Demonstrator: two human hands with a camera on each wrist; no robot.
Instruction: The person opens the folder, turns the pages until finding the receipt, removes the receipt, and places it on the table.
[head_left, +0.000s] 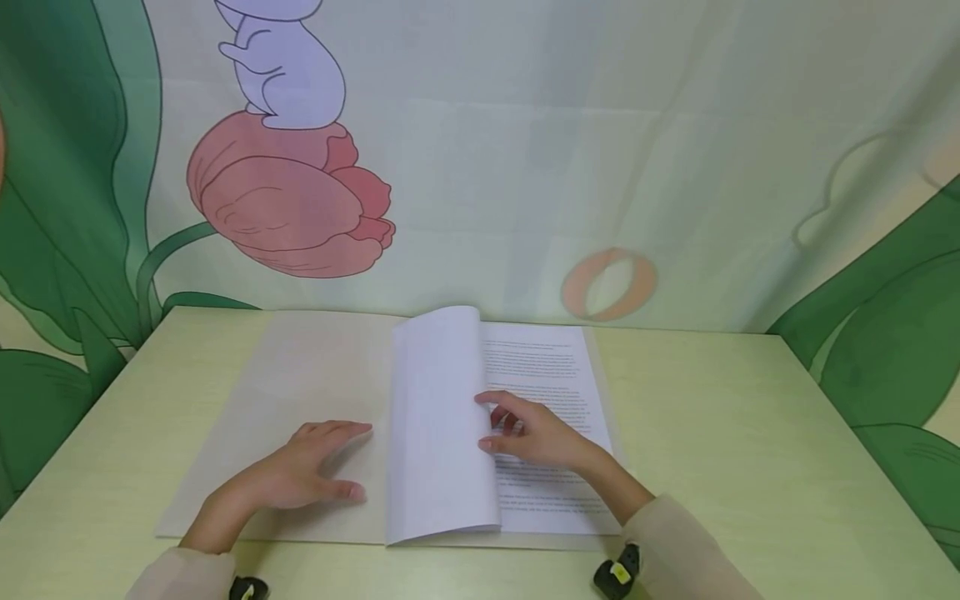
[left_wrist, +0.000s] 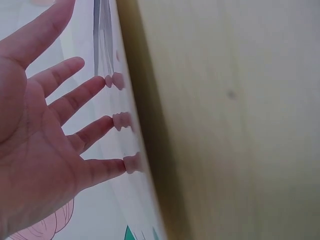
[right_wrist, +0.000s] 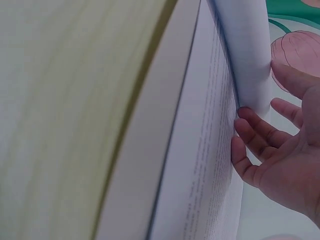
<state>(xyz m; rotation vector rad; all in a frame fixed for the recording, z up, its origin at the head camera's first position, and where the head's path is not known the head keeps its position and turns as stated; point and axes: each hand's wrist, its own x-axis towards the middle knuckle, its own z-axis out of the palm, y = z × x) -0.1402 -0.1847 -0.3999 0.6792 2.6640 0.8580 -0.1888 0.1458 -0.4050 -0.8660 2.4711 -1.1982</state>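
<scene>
A bound booklet of white sheets with a pale cover lies spread on the table. Its left side is a blank pale page point(head_left: 311, 358); to the right is a printed page point(head_left: 543, 492). Between them a white page point(head_left: 442, 417) is lifted and curls over to the left. My right hand point(head_left: 536, 429) is at this page's curled edge, thumb and index tips touching it, the other fingers bent lower near the printed page point(right_wrist: 200, 165). My left hand point(head_left: 311, 467) is over the blank page, fingers spread, holding nothing; its fingertips touch the glossy surface in the left wrist view.
The booklet lies on a light wood-grain table point(head_left: 720, 442). Behind the table hangs a curtain point(head_left: 480, 167) printed with a pink tulip, a white animal and green leaves. A black wrist device point(head_left: 617, 572) is at the right sleeve.
</scene>
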